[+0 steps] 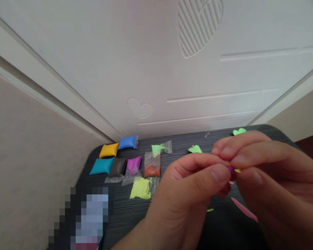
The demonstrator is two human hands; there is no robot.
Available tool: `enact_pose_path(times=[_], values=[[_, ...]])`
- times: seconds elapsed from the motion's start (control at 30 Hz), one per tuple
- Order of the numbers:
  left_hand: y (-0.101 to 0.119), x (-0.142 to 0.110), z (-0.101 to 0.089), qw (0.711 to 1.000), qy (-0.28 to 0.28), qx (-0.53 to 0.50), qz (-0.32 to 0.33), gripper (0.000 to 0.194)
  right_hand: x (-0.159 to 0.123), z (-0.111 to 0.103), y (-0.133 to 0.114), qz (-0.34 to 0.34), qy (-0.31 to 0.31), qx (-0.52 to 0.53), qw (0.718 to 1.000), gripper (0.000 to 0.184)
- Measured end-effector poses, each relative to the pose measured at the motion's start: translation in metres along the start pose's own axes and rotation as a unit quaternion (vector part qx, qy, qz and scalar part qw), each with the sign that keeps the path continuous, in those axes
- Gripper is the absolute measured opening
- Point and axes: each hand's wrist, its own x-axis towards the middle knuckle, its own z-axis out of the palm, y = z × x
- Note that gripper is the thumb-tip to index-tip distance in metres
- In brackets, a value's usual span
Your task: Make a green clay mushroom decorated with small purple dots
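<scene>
Together, both hands [221,173] pinch a purple piece [232,172] (yellow-green bit [238,171] attached), fingers curled.

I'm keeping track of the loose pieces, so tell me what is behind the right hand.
A pink strip runs to the edge of the right hand, which hides its far end. Whatever else lies on the table behind the palm is covered.

Dark matt table [177,139]; packets [152,165] of glossy clear plastic.
</scene>
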Motion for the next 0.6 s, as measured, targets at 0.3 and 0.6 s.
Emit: enact_pose_path(times=[0.3, 0.6], values=[[-0.0026, -0.0014, 0.0027, 1.000, 0.010, -0.010, 0.015, 0.006, -0.0003, -0.0004, 0.0036, -0.020, 0.008, -0.046, 0.999, 0.018], [-0.0050, -0.0017, 0.0081, 0.998, 0.054, 0.012, 0.037, 0.009, 0.0007, 0.0003, 0.0055, -0.027, 0.018, -0.083, 0.996, 0.022]])
